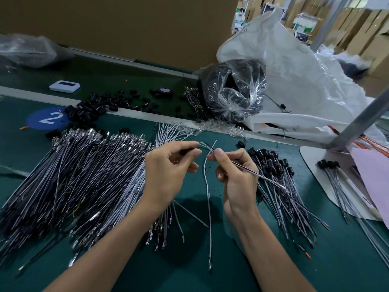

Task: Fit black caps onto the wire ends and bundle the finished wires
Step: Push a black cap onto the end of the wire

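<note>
Black cap (186,151) pinched in left hand (168,171), mostly hidden by fingertips (194,152), above table (347,260) between bare wires (73,175) and capped wires (280,186). Dark wire (252,172) pinched by right hand (235,178); could not tell whether tip met cap.

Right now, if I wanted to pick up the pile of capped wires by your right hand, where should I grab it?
Probably around the capped wires just below their black caps, coming from above: there the strands lie packed together, while their near ends fan apart.
</note>
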### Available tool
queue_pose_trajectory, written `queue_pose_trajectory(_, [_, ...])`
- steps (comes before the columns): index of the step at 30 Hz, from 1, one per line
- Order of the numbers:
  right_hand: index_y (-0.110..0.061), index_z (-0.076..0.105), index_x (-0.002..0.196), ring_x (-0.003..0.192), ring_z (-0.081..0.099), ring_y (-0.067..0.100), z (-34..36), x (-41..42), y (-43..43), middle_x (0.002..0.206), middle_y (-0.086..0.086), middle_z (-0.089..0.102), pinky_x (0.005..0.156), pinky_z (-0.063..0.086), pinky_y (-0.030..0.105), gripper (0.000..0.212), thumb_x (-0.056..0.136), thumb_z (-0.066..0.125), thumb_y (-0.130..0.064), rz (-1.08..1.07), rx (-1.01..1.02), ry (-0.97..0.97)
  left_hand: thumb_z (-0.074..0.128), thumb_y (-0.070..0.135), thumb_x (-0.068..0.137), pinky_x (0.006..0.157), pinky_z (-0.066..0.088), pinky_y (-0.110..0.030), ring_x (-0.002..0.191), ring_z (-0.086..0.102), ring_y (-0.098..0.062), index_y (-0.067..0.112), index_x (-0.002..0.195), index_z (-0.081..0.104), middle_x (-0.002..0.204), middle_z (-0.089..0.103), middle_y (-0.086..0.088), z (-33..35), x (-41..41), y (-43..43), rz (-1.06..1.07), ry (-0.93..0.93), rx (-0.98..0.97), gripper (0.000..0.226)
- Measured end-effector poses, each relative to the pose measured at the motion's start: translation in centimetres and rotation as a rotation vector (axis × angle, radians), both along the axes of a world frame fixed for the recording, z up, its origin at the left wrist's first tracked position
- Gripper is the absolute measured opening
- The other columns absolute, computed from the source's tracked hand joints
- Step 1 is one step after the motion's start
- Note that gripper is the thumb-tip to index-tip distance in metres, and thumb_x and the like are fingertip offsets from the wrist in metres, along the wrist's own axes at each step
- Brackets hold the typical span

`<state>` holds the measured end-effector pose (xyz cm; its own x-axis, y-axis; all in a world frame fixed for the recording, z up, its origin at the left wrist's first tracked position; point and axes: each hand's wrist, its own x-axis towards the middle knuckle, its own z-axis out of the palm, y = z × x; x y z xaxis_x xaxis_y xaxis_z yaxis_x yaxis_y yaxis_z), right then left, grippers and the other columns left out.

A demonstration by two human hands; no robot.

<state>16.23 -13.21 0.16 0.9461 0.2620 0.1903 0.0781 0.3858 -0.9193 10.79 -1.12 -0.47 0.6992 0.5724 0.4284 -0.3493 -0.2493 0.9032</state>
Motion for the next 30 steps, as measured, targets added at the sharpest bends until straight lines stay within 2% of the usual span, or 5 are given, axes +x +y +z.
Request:
queue_pose_trajectory(4, [-0.019,0.054,0.068,0.047,0.043,0.013,-0.02,0.43,-0.36,0.075,0.014,0.074,0.049,0.038,0.018,0.028,0.084,0.073,-0.008,-0.081,-0.067,-0.068,0.067,-0.003,0.085,0.070,0.058,-0.023,0.080,0.074,-0.020,0.010,0.101,0.072,0.086,0.076,-0.006,0.11,0.31,0.28,-0.169,0.051,-0.332,0.021])
queue_pose_trajectory(9, [-0.013,0.054,0.071,0.051,0.056,0.002,0.03,0.56,-0.57,0.073,0.010,0.074,0.053,0.042,0.014,0.024,0.084,0.073,-0.006,-0.099,-0.211,-0.197,0.060,-0.010,0.087,0.075,0.058,-0.024,0.091,0.073,-0.023,0.005,0.104,0.058,0.095,0.075,-0.011,0.30,0.28,0.62,-0.252,0.027,-0.490,0.022])
queue_pose_trajectory(15, [-0.008,0.054,0.073,0.055,0.061,0.001,-0.02,0.41,-0.57,0.073,0.008,0.074,0.057,0.045,0.014,0.023,0.083,0.074,-0.005,-0.120,-0.245,-0.258,0.070,-0.006,0.078,0.073,0.058,-0.025,0.089,0.073,-0.026,0.007,0.091,0.067,0.091,0.072,-0.005,0.23,0.07,0.93,-0.268,0.040,-0.459,0.018])
queue_pose_trajectory(23, [-0.009,0.053,0.071,0.055,0.060,0.001,-0.07,0.34,-0.39,0.073,0.009,0.073,0.057,0.045,0.014,0.024,0.084,0.073,-0.004,-0.133,-0.216,-0.255,0.073,-0.002,0.074,0.062,0.056,-0.020,0.082,0.074,-0.024,0.008,0.092,0.070,0.087,0.074,-0.004,0.65,-0.17,0.77,-0.293,0.042,-0.460,0.021])
queue_pose_trajectory(30, [-0.009,0.054,0.072,0.054,0.060,0.002,-0.26,0.60,-0.46,0.072,0.008,0.074,0.057,0.045,0.015,0.023,0.083,0.074,-0.004,-0.156,-0.220,-0.265,0.076,0.009,0.064,0.063,0.056,-0.021,0.084,0.074,-0.025,0.011,0.090,0.072,0.088,0.074,-0.003,0.80,-0.26,0.77,-0.293,0.027,-0.467,0.026])
